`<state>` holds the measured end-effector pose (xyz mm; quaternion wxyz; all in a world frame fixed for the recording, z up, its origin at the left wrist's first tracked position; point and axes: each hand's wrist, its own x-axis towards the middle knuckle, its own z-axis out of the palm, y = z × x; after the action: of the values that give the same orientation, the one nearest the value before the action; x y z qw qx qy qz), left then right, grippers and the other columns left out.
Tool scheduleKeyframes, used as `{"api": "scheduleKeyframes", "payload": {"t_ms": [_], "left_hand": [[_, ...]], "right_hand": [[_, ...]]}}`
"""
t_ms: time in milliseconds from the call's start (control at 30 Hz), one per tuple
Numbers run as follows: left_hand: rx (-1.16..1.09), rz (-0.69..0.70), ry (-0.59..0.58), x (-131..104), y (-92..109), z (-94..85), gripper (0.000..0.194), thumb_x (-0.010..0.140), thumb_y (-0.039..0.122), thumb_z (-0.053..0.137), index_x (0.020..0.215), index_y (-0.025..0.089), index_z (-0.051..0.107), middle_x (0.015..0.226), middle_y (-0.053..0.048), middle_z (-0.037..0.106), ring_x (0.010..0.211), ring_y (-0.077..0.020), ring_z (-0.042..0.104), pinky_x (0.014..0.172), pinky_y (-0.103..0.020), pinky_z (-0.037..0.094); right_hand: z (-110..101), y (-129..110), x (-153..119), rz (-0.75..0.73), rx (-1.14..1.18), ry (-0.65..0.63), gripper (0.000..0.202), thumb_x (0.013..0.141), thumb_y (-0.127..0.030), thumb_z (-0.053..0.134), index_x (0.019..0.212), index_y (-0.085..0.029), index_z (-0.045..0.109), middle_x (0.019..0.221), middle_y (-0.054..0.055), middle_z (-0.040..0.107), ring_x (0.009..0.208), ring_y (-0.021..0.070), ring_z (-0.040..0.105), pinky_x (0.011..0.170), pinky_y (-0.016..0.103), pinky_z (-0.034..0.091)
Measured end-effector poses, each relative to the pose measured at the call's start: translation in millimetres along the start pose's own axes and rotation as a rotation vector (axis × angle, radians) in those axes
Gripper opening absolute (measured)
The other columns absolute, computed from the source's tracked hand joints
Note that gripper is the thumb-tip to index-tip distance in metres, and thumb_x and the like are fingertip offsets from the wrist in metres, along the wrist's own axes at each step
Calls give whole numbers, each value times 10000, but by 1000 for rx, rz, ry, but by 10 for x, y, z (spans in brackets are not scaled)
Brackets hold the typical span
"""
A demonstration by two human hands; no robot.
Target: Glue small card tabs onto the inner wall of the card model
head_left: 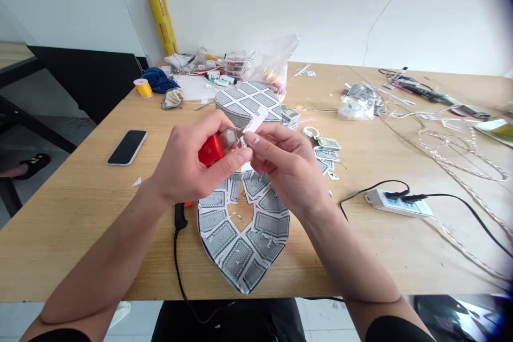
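Observation:
My left hand (188,157) is closed around a small red tool (211,150) with a clear part and a thin metal tip; its exact kind I cannot make out. In my right hand (290,163), thumb and fingers pinch a white strip cut from a playing card (256,117), and the tool's tip meets it. Below both hands lies a pointed, heart-like ring built of grey-backed playing cards (232,240), with small scraps on it. Behind the hands stands a round card-covered piece (248,99), partly hidden by them.
A black-handled corded tool (180,217) lies left of the card ring, near a phone (127,147). To the right are loose cards (326,155), a tape roll (310,132) and a power strip (398,203) with cables. Plastic bags (276,61) and clutter stand along the wall.

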<state>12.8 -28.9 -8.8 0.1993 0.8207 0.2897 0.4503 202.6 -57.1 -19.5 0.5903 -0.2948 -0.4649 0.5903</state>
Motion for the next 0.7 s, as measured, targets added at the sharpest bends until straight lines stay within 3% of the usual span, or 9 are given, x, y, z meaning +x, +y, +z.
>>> {"api": "scheduleKeyframes", "payload": {"t_ms": [200,333,500,600,700], "left_hand": [[140,81,81,2,-19,-14,268,921,383,816,904,254,581,703,61,604,569,-102,475,524,-302,390],[150,58,83,-20,-21,-32,268,925,382,822,918,254,587,715,65,609,582,-96,479,539,-291,396],[-95,-54,15,-22,-30,-50,216,1018,413,711,927,240,618,708,32,594,549,-99,491,477,-276,405],[-272,-148,-7,-5,-51,-49,266,1085,436,607,928,223,639,690,18,590,520,-100,527,426,-256,414],[-245,-205,-33,15,-54,-52,287,1115,394,551,909,212,635,674,15,603,513,-95,543,435,-243,439]], "right_hand": [[-22,-28,-3,83,14,-2,197,841,-371,942,824,-216,820,731,-16,706,604,86,517,552,251,391],[-44,-31,22,120,31,-23,179,848,-352,935,834,-216,819,751,-17,699,623,85,516,567,248,391],[-44,-25,19,122,-22,-38,206,826,-347,952,826,-210,798,738,-13,703,637,98,547,576,256,417],[-50,-5,5,106,-43,-60,255,812,-318,964,983,-235,794,787,-13,742,678,116,609,571,255,435],[-60,7,-1,84,-44,-88,330,818,-282,962,1083,-261,767,840,-15,767,729,128,656,571,244,451]]}}
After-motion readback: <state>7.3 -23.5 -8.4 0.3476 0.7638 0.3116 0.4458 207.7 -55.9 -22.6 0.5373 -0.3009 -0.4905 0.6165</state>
